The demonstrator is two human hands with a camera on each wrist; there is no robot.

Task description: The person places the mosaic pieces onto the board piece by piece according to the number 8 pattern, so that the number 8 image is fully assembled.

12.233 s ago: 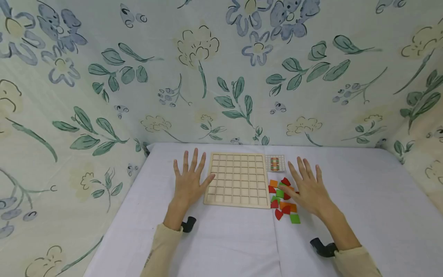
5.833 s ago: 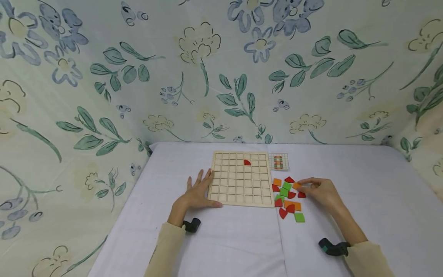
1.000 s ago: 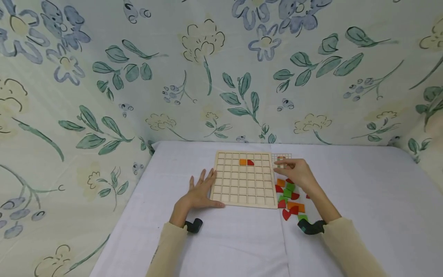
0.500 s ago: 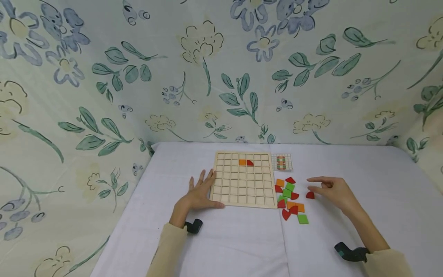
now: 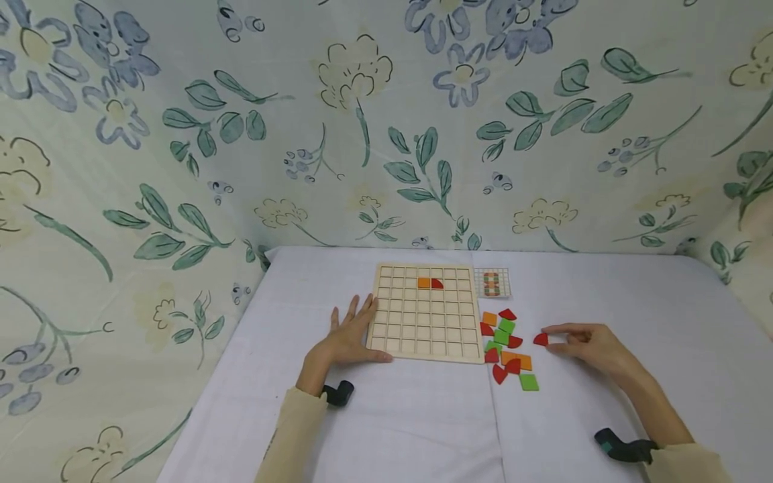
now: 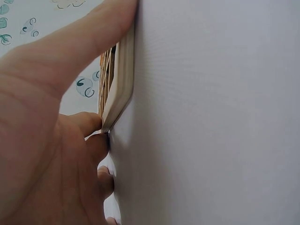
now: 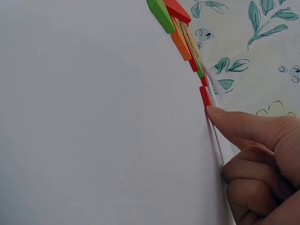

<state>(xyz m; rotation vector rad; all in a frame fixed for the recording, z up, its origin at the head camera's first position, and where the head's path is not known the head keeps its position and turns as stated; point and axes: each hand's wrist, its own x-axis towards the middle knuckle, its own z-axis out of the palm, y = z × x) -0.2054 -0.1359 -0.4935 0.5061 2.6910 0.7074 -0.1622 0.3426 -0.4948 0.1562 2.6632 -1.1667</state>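
Observation:
A wooden grid board (image 5: 410, 329) lies flat on the table. Within its second row from the back, an orange square tile (image 5: 424, 283) sits beside a red quarter-circle tile (image 5: 437, 284). My left hand (image 5: 347, 339) rests at the board's near left corner, fingers spread along the left side and thumb along the front edge. To the right of the tile pile, my right hand (image 5: 594, 345) pinches another red quarter-circle tile (image 5: 540, 339) between thumb and forefinger. That tile (image 7: 205, 97) appears at the thumb tip in the right wrist view; its other fingers are curled.
Loose green, orange and red tiles, among them a green square tile (image 5: 529, 382), lie right of the board. A small pattern card (image 5: 492, 283) lies at its back right. White cloth covers the table (image 5: 423, 422), and a floral curtain (image 5: 362, 134) hangs behind.
Since the oldest frame, the orange and red tiles have come onto the board. Over the last second my right hand has moved right from the card and taken hold of a red tile. The left stays put.

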